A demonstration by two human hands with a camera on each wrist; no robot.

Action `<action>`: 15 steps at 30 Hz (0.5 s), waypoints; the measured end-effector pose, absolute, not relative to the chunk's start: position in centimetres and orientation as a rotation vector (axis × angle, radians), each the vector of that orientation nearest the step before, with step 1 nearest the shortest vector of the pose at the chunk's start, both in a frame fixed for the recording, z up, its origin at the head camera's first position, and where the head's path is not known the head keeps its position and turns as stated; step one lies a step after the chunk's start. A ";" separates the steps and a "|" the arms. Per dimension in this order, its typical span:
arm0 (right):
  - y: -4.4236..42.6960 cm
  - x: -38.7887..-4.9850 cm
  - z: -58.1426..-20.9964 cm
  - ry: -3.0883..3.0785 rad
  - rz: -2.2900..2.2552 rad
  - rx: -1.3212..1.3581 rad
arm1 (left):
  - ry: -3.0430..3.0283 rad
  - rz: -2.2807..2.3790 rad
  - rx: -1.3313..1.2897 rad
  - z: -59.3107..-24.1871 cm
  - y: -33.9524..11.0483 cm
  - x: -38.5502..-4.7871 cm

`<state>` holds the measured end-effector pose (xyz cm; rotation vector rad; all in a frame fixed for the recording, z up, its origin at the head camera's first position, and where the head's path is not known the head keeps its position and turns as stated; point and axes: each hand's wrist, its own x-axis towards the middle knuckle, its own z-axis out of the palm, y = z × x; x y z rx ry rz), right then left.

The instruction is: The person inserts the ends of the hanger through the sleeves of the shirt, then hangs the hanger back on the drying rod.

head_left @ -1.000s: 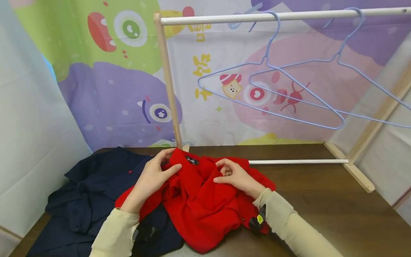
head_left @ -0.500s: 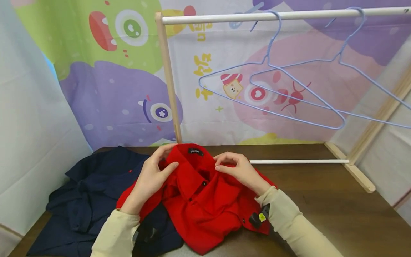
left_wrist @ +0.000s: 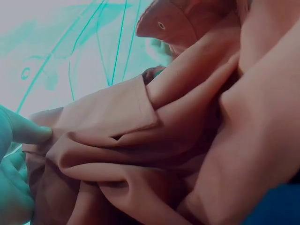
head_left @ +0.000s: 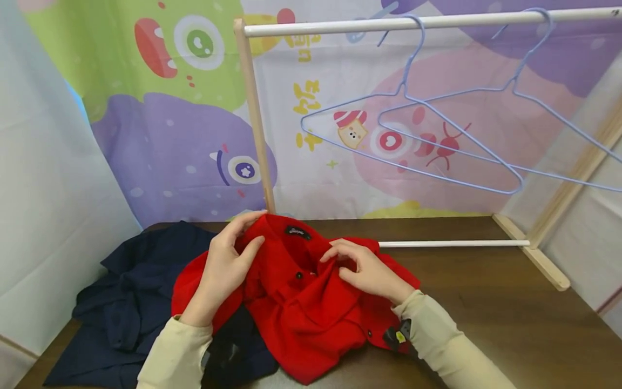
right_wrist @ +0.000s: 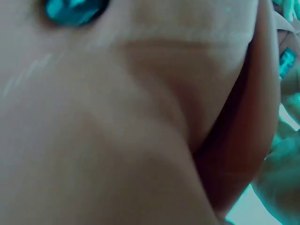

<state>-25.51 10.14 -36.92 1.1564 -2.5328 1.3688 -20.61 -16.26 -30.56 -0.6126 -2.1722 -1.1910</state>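
In the head view a red shirt (head_left: 311,319) lies bunched at the table's front middle, its collar partly raised. A black neck label (head_left: 297,232) and a dark button (head_left: 299,275) show at the neck opening. My left hand (head_left: 225,265) grips the collar's left side, thumb in front and fingers partly hidden behind cloth. On the other side, my right hand (head_left: 364,267) holds the collar edge with bent fingers. The left wrist view shows the left thumb (left_wrist: 30,131) against the shirt's cloth (left_wrist: 103,112). Close, blurred cloth (right_wrist: 117,117) fills most of the right wrist view.
A dark navy garment (head_left: 141,292) lies on the left, partly under the red shirt. Behind stands a rack with a white top rail (head_left: 340,26) and a low white bar (head_left: 452,244). Two blue wire hangers (head_left: 413,100) hang from the rail. Brown tabletop (head_left: 486,308) extends to the right.
The collar has been lifted and spread, bringing the neck label into fuller view. My left hand has moved slightly up and left. The right-hand thumb has shifted, and the cloth there is folded differently.
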 end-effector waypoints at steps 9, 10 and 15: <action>10.1 -24.5 -35.4 -2.347 1.298 1.169 | -2.063 -1.397 -0.642 -29.2 -16.3 -20.4; 10.1 -24.4 -34.9 -2.317 1.303 1.145 | -2.048 -1.412 -0.642 -29.0 -16.3 -20.3; 10.6 -22.8 -31.6 -2.207 1.371 1.016 | -1.968 -1.508 -0.684 -28.0 -16.4 -20.0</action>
